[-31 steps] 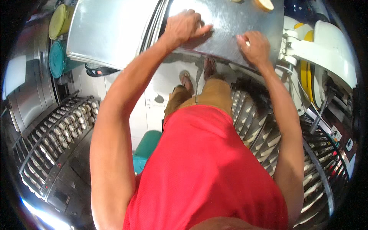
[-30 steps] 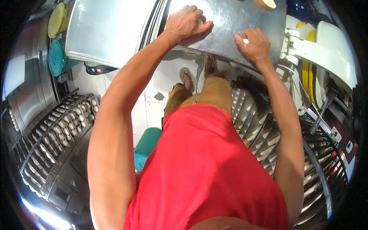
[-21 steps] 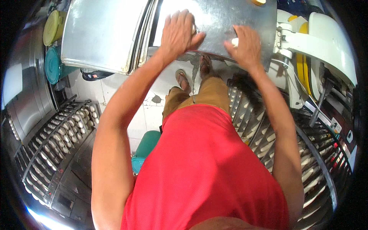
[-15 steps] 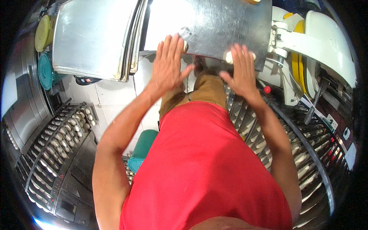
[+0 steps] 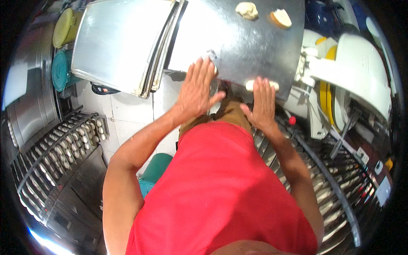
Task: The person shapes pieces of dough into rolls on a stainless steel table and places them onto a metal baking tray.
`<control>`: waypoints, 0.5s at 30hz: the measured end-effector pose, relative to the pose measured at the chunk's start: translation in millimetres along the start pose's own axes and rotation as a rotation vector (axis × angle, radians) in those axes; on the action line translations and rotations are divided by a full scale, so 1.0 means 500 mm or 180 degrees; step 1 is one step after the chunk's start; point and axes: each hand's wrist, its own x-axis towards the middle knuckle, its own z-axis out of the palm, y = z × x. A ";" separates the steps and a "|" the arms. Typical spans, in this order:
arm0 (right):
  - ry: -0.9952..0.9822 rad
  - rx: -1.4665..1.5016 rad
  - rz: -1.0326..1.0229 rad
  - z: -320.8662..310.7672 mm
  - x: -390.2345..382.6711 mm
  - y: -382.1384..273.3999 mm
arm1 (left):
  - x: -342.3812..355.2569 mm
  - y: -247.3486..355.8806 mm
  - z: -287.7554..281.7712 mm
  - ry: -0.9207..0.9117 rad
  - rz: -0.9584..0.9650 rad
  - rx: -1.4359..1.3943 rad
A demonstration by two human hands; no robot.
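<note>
My left hand (image 5: 196,89) lies open at the near edge of a steel work surface (image 5: 231,42), fingers stretched over a small pale piece, probably dough, which is mostly hidden under the fingertips. To its right, my right hand (image 5: 263,104) is also open, its straight fingers resting on a short pale dough roll (image 5: 250,86) that sticks out on both sides. Farther back on the steel lie a loose dough lump (image 5: 247,10) and a cut piece with a golden side (image 5: 280,18).
Stacked metal sheets (image 5: 114,40) adjoin the left. A white machine (image 5: 361,68) stands at right. Racks of shaped dough flank me at left (image 5: 59,153) and right (image 5: 333,208). Lidded yellow (image 5: 63,27) and teal (image 5: 61,70) buckets stand back left; a green bin (image 5: 157,168) is low behind my left arm.
Both hands have moved back toward me, from farther up the steel to its near edge, and their curled fingers have straightened. The view has shifted, showing more of the back pieces.
</note>
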 end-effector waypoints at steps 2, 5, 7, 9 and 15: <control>0.0096 -0.0160 -0.0092 0.010 0.045 0.026 | 0.024 -0.017 0.001 0.0113 0.0097 -0.0115; 0.0516 -0.0514 -0.0051 0.008 0.249 0.084 | 0.192 -0.098 0.002 0.0511 0.0041 0.0057; 0.0507 -0.0303 0.0005 -0.012 0.303 0.077 | 0.293 -0.142 -0.001 0.1055 -0.0129 0.0583; 0.0261 0.0207 0.0109 -0.047 0.359 0.090 | 0.326 -0.142 -0.005 0.0960 -0.0319 0.0698; -0.1005 0.0510 -0.0744 -0.139 0.266 0.120 | 0.181 -0.093 -0.129 -0.0882 -0.0327 -0.0260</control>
